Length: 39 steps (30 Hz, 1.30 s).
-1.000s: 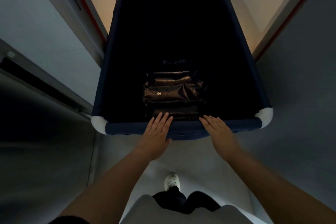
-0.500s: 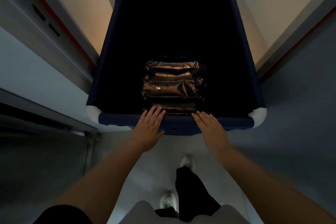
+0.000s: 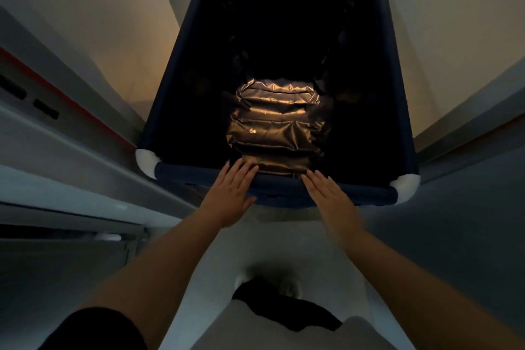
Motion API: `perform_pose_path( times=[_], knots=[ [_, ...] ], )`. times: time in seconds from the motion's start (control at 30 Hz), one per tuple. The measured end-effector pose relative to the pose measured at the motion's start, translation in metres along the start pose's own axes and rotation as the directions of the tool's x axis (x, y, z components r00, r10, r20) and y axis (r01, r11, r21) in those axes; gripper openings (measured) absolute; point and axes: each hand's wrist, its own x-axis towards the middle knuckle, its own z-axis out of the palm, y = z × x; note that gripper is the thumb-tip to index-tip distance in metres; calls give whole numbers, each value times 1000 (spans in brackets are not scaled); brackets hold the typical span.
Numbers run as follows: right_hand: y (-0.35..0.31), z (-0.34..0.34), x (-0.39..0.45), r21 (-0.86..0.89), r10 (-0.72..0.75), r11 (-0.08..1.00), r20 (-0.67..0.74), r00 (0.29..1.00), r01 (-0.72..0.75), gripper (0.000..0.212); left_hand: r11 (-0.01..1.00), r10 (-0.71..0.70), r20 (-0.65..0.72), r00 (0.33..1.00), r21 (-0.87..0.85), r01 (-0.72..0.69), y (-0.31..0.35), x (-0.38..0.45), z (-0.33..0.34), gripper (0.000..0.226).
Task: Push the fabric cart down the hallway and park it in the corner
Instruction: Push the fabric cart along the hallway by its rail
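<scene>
A deep navy fabric cart [image 3: 181, 37] with white corner caps fills the hallway ahead of me. A shiny dark puffy bundle [image 3: 277, 122] lies on its bottom near my side. My left hand [image 3: 230, 193] lies flat on the near rim, fingers straight and together. My right hand [image 3: 329, 196] rests flat on the same rim to the right, fingers extended over the edge. Neither hand wraps around the rim.
Walls close in on both sides: a pale wall [image 3: 93, 23] and a grey door frame with a red strip [image 3: 71, 111] on the left, a wall and frame [image 3: 466, 128] on the right. My feet show on the pale floor [image 3: 284, 241] below.
The cart has rolled forward past the door frames, which have slid back toward me on both sides. My hands keep their place on the near rim. My legs have stepped.
</scene>
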Motion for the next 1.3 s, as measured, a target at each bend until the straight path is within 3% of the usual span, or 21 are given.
perform_pose_path(
  times=[0.73, 1.3],
  knots=[
    [102, -29, 212, -64, 70, 995, -68, 995, -75, 87, 975, 115, -189, 975, -167, -147, -100, 225, -42, 55],
    [227, -67, 412, 2, 52, 999, -94, 994, -53, 83, 957, 43, -255, 966, -267, -113, -163, 447, -89, 57]
  ],
)
